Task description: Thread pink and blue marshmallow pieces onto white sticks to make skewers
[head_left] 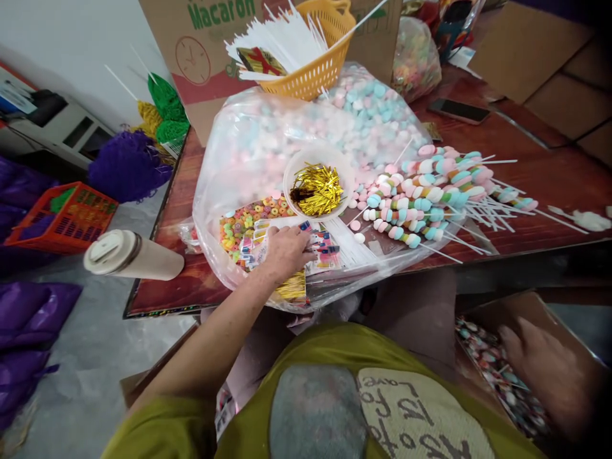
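Note:
My left hand (288,250) rests over small printed packets (327,250) near the table's front edge; what its fingers hold, if anything, is hidden. Just behind it stands a round tub (318,185) of gold tinsel ties. Ring-shaped candies (258,220) lie to its left, gold strips (292,288) below it. My right hand (545,363), blurred by motion, is low at the right over a cardboard box (568,325) filled with wrapped pieces (507,370). Marshmallow skewers (425,191) are piled on the table, right of the tub.
A large clear bag (229,146) of pastel marshmallows spreads behind the tub. Farther back is a yellow basket (310,76) with white sticks. A tumbler (153,258) lies tilted in view at the left edge; a phone (459,111) is at the back right.

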Demonstrator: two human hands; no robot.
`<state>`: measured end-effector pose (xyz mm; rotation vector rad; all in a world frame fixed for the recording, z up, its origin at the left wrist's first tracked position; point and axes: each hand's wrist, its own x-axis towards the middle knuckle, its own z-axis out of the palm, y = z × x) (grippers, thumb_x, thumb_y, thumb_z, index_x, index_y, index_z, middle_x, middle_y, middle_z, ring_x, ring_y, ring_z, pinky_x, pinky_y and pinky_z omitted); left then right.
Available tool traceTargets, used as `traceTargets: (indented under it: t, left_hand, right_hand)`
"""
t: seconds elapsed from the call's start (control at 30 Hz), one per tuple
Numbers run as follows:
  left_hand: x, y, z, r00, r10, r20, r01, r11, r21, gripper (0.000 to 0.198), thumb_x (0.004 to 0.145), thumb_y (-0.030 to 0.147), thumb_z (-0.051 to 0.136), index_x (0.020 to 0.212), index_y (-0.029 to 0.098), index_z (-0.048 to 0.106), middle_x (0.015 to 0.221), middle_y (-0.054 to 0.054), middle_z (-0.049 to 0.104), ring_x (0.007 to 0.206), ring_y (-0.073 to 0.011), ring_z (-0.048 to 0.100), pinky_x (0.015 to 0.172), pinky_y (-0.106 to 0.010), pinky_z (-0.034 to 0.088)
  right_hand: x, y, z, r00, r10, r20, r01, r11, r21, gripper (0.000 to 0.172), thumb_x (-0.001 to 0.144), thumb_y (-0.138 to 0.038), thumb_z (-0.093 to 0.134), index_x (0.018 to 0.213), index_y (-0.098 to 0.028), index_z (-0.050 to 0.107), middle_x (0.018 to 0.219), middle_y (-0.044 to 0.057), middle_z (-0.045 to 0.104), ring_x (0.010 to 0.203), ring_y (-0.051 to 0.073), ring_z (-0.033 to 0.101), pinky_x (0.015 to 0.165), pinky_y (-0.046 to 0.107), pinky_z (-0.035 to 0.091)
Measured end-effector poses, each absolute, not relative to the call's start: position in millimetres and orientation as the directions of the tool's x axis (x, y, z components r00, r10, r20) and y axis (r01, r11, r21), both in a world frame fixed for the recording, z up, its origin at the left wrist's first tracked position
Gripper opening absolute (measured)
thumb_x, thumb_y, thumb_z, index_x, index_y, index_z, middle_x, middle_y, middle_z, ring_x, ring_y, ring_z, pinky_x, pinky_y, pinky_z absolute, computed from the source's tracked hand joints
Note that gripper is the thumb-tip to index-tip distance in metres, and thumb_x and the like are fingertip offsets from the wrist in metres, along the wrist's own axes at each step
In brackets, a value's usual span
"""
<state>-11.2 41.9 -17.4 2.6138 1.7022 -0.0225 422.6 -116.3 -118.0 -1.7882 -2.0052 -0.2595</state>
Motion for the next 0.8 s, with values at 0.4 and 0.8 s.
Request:
traceTargets:
  t: [0.4, 0.8]
  left_hand:
    - [-29, 35, 21, 0.525, 0.821, 0.223, 0.819, -0.559, 0.130, 0.024, 0.090, 0.028, 0.044, 0.090, 0.021, 0.067, 0.088, -0.005, 0.070, 0.084, -0.0200, 0.058, 0.090, -0.042, 0.034]
    - [23, -10, 8, 0.396, 0.911, 0.115, 0.574, -0.343, 0.743, 0.016, 0.082, 0.023, 0.056, 0.068, 0.017, 0.055, 0.059, 0.004, 0.056, 0.057, -0.0086, 0.051, 0.057, -0.020, 0.040]
  right_hand:
    - [199, 10, -7, -0.316, 0.672, 0.670, 0.633, 0.675, -0.379, 0.033, 0.085, -0.027, 0.052, 0.114, -0.012, 0.053, 0.113, 0.016, 0.057, 0.109, 0.027, 0.049, 0.092, 0.043, 0.040]
    - [215, -9, -19, -0.390, 0.867, 0.311, 0.415, 0.467, -0.781, 0.011, 0.085, -0.028, 0.051, 0.082, -0.018, 0.050, 0.080, 0.004, 0.053, 0.077, 0.015, 0.048, 0.067, 0.027, 0.038]
